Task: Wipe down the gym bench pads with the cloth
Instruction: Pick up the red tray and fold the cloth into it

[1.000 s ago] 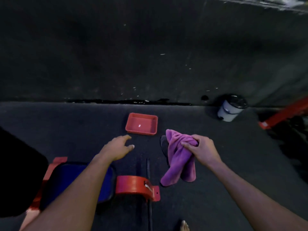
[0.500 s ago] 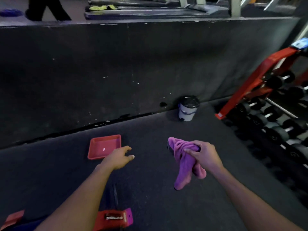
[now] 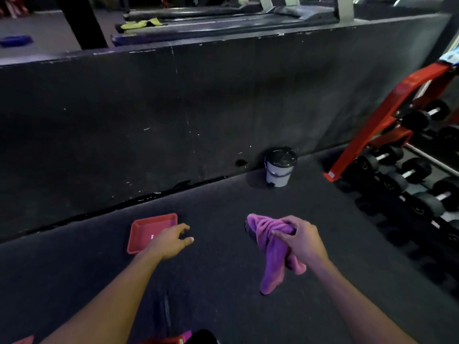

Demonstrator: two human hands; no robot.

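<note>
The right hand [image 3: 301, 240] is closed around a purple cloth [image 3: 272, 252], gripping it near the bunched top while the rest hangs down in a loose tail over the dark floor [image 3: 223, 269]. The left hand [image 3: 171, 240] is empty, fingers loosely spread and a little curled, held palm down in front of the near corner of a red tray [image 3: 151, 228] that lies flat on the floor.

Compared with half a second ago, the view has tipped slightly upward. The red and blue bench parts that filled the lower left a second ago have almost gone: only a sliver of red frame [image 3: 171, 340] shows at the bottom edge, and no bench pad is visible. The cloth is gripped much as before, and the left hand has kept its open pose, now overlapping the tray's corner in the view rather than sitting beside it.

A small white bin with a black lid [image 3: 279, 167] stands against the base of the low dark wall [image 3: 173, 108]. To the right a red rack [image 3: 387, 115] holds rows of black dumbbells [image 3: 419, 202]. Above the wall a yellow-green rag [image 3: 141, 23] lies on dark equipment.
</note>
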